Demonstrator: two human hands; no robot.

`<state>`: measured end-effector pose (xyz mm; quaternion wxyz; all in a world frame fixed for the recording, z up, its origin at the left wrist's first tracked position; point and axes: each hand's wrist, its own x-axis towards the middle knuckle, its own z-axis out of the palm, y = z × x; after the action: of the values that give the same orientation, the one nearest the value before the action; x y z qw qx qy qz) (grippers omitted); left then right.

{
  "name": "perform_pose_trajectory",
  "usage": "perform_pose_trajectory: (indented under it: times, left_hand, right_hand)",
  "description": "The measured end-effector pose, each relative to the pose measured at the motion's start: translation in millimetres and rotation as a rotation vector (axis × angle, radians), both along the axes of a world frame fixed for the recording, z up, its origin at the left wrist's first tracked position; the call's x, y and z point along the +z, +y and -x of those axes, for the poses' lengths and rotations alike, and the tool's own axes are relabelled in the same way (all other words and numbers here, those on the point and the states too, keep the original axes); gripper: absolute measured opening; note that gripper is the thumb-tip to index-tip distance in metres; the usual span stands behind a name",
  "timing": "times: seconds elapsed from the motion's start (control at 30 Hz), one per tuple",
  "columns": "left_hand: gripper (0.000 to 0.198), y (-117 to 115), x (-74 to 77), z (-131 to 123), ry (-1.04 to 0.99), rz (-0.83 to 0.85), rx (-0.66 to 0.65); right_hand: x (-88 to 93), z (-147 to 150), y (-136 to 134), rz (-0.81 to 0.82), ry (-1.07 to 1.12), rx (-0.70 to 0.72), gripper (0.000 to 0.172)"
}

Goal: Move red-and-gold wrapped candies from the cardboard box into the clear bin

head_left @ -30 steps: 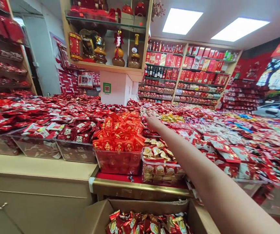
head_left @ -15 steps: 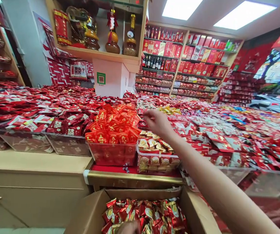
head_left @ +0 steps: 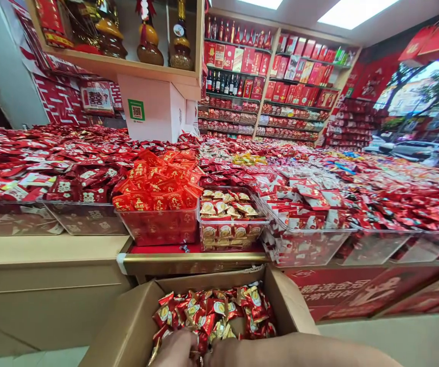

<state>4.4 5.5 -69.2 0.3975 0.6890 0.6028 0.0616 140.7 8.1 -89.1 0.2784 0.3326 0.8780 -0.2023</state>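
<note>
A wide bench (head_left: 47, 250) runs across the shop, heaped edge to edge with red packets, its front lined by clear bins (head_left: 158, 224) standing side by side with no gap between them. Shelves (head_left: 280, 66) of red boxes and bottles fill the back wall. Below the bench's gold front edge stands an open cardboard box (head_left: 128, 326), its flaps spread outward, leaving the top free from above; bare floor lies to the right of it.

Both hands are low at the bottom edge, inside the box. The right forearm lies nearly level, coming in from the right, with the right hand (head_left: 223, 351) down among the candies. The left hand (head_left: 175, 349) sits just beside it, knuckles up, fingers curled down into the pile. Whether either grip is clamped on anything, I cannot tell; the fingertips are buried or cut off by the edge.

The red-and-gold wrapped candies (head_left: 219, 308) fill the box in a loose heap, lying every which way with no common long axis.
</note>
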Motion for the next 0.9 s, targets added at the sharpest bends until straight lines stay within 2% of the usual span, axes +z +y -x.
perform_pose_trajectory:
  times: [0.1,0.17,0.27,0.37,0.43,0.53,0.63,0.77,0.9]
  left_hand:
    - [0.006,7.9,4.4,8.0,-0.148,-0.021,0.099]
    - [0.013,15.5,13.5,12.0,-0.291,-0.017,0.174]
    - [0.027,21.5,34.1,13.6,-0.541,0.018,0.279]
    - [0.03,16.8,54.7,9.2,-0.745,0.127,0.299]
    - [0.035,10.9,63.1,4.5,-0.894,0.21,0.289]
    - [0.045,5.7,63.8,-1.7,-1.076,0.222,0.3]
    - [0.038,8.3,56.8,-4.6,-1.044,0.11,0.389]
    - [0.026,14.1,53.0,-4.4,-0.989,0.015,0.481]
    - [0.025,14.5,56.9,-4.5,-0.961,-0.01,0.493]
  right_hand:
    - [19.3,2.6,7.9,-0.027,-0.011,-0.003,0.014]
    - [43.7,-3.4,17.7,-0.037,0.07,-0.083,0.012]
    - [80.1,-19.7,34.6,0.001,0.486,-0.333,0.014]
    - [100.2,-32.8,46.2,0.176,0.857,-0.56,0.018]
    - [104.0,-36.5,48.4,0.289,0.958,-0.65,0.018]
    - [102.7,-37.0,46.7,0.364,0.977,-0.696,0.018]
    - [100.8,-36.2,44.0,0.296,0.991,-0.673,0.019]
    - [104.1,-34.8,42.4,0.17,1.189,-0.663,0.033]
    - [107.3,-31.4,45.3,0.096,1.259,-0.702,0.02]
